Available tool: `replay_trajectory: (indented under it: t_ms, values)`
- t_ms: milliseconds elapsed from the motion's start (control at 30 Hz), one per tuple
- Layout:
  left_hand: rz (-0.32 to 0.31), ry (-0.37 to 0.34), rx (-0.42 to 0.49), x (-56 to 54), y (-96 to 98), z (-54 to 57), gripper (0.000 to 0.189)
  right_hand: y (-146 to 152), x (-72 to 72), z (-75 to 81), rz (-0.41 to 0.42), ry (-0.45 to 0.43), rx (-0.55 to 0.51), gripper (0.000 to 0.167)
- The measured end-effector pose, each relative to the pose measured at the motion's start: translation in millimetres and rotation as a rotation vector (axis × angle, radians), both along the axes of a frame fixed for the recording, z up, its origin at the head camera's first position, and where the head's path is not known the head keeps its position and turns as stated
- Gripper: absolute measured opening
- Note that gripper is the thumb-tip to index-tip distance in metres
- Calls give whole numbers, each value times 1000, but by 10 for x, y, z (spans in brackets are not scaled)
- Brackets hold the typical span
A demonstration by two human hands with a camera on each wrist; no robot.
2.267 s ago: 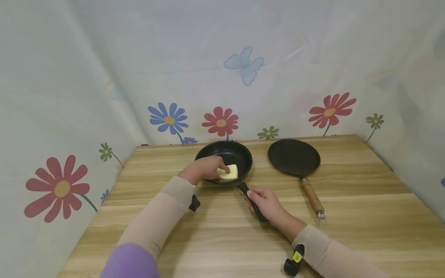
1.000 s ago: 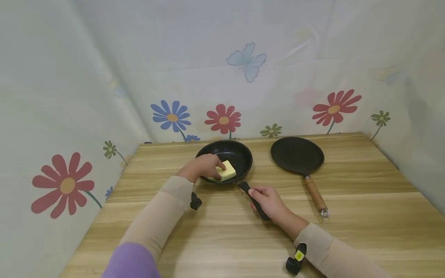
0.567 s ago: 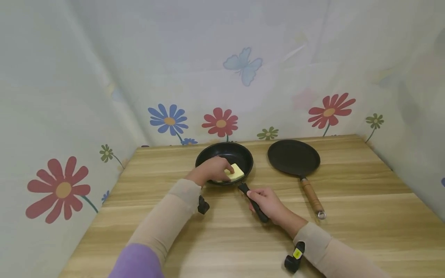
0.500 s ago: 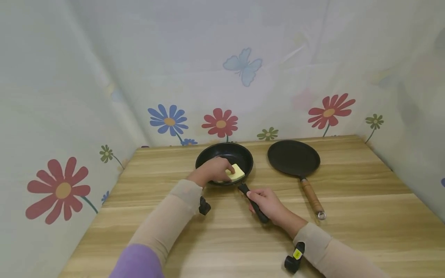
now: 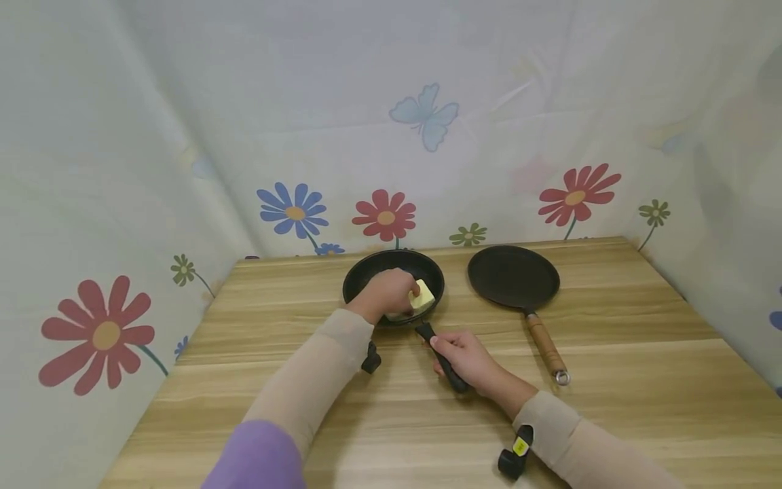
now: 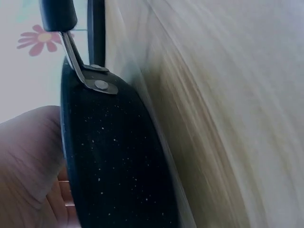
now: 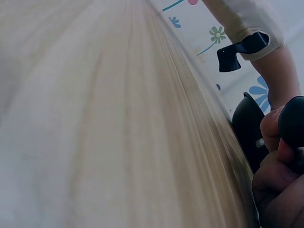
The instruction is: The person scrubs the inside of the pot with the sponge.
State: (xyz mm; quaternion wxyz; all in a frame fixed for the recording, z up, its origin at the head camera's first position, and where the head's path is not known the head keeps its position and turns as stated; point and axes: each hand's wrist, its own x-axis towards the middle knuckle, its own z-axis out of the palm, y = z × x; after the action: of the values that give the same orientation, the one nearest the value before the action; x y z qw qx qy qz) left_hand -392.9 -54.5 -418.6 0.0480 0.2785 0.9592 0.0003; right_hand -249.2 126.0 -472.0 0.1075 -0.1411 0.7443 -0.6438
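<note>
A black frying pan (image 5: 366, 268) with a speckled outer wall stands on the wooden table, left of middle in the head view. Inside it my left hand (image 5: 391, 292) grips a pale yellow sponge (image 5: 423, 296) against the near right part of the pan. The pan's wall hides my left fingertips in the left wrist view, where the handle's metal bracket (image 6: 90, 78) shows. My right hand (image 5: 467, 356) holds the pan's black handle (image 5: 451, 372), fingers wrapped round it and thumb on top. In the right wrist view those curled fingers (image 7: 273, 175) sit around the handle's end.
A flat black griddle pan (image 5: 513, 275) with a wooden handle (image 5: 546, 346) lies to the right of the frying pan. The wooden table (image 5: 641, 367) meets a pale curtain (image 5: 330, 122) printed with flowers at its back and sides.
My left hand has slid the sponge across the pan's inside, leftward at first and then to the right side. The right hand keeps its hold on the handle, and the pan stays in place.
</note>
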Motion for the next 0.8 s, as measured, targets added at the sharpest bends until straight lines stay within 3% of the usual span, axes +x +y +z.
replay_trajectory:
  t_ms: [333, 800]
  values:
    - [-7, 35, 2, -199, 69, -48, 40, 8, 20, 11, -13, 19, 11, 34]
    - [78, 8, -1, -324, 25, -50, 42, -57, 66, 6, -57, -45, -43, 39]
